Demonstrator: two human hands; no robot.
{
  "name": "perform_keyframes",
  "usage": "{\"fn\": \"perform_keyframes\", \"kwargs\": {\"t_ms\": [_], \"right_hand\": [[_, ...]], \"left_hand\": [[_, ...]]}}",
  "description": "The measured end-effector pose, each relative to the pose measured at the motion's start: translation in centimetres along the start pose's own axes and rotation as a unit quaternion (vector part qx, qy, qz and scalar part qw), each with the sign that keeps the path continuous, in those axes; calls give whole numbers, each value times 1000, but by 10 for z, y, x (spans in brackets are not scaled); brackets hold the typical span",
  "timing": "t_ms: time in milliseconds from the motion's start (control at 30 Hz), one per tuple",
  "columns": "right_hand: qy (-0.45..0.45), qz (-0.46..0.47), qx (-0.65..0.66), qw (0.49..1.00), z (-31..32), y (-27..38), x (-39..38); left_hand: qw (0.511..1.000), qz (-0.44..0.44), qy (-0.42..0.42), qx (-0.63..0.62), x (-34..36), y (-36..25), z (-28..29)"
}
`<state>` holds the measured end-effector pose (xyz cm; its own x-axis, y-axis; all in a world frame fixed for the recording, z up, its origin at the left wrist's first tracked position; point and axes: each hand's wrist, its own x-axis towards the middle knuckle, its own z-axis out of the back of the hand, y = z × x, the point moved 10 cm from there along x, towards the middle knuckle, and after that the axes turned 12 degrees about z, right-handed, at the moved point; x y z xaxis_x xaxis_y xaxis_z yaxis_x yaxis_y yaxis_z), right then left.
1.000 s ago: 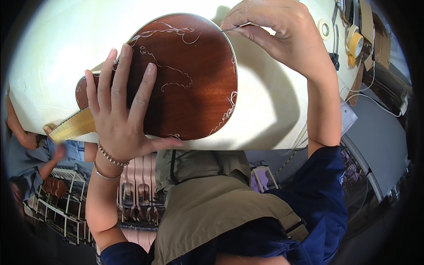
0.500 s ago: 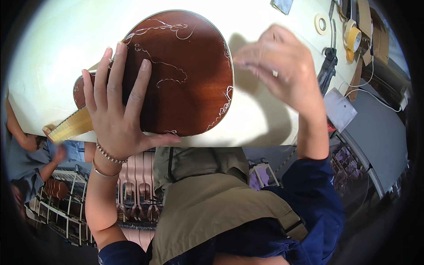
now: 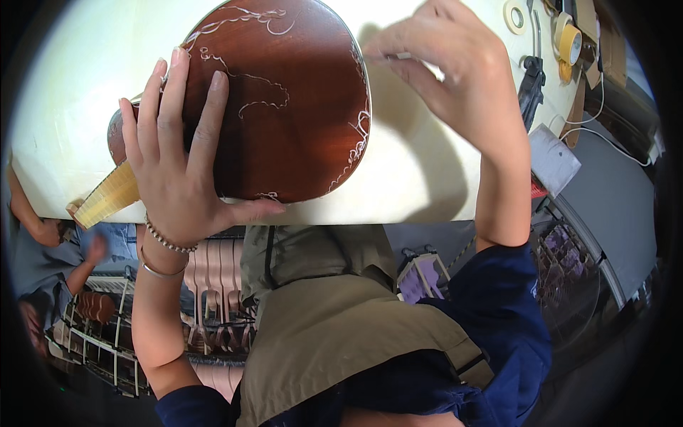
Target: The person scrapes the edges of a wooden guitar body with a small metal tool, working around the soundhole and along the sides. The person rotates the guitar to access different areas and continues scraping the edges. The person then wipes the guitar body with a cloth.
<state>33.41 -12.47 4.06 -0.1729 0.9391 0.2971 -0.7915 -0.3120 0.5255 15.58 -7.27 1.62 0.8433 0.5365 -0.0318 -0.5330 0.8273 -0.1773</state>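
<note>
Reddish-brown wood fills the upper middle of my view: the rounded back of a small stringed instrument [image 3: 284,99] lies on the pale worktable [image 3: 420,185], its wide end toward twelve o'clock and its narrow end toward nine. Thin white curly lines, glue or thread as far as I can tell, wander over the wood and along its rim.

My left hand [image 3: 178,164] lies flat on the narrow end at about nine o'clock, fingers spread and pointing toward twelve, thumb stretched toward three along the table's near edge. Two bracelets [image 3: 165,252] sit on that wrist. Just below my palm, toward eight o'clock, a light ribbed neck piece [image 3: 107,203] sticks out past the table edge.

My right hand [image 3: 455,78] hovers at about one o'clock, just beside the instrument's rim. Its fingertips [image 3: 388,53] are pressed together, pinching something small and pale; it is too blurred for me to say what it is or whether it touches the wood.

Farther out at two o'clock, rolls of tape [image 3: 569,43] and a dark tool [image 3: 530,89] lie on the table, with a grey block [image 3: 551,160] near its corner.

At six o'clock I see my olive apron [image 3: 334,313] over dark blue sleeves. At eight o'clock, below the table edge, another person [image 3: 50,249] is seated beside a rack of wooden parts [image 3: 107,334].
</note>
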Motion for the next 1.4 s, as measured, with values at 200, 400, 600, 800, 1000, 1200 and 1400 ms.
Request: {"fn": "perform_keyframes", "kwargs": {"t_ms": [200,400,600,800,1000,1200,1400], "right_hand": [[-20,-93,-52,994,-9,36,-47],[-20,-129,-1,991,-13,36,-57],[-60,-80,-40,994,-5,12,-38],[-103,-180,-36,978,-18,56,-75],[-74,-151,-75,983,-6,13,-60],[-82,-190,-84,975,-12,34,-79],[-178,-345,-47,920,-32,83,-110]], "left_hand": [[1000,-5,-13,-4,0,-2,0],[999,-11,-25,-16,0,-3,0],[999,-25,-30,-25,2,-1,3],[999,-31,-36,-26,0,-2,4],[997,-49,-48,-28,1,-14,6],[995,-63,-70,-34,-1,-21,10],[994,-72,-75,-46,1,-21,10]]}}
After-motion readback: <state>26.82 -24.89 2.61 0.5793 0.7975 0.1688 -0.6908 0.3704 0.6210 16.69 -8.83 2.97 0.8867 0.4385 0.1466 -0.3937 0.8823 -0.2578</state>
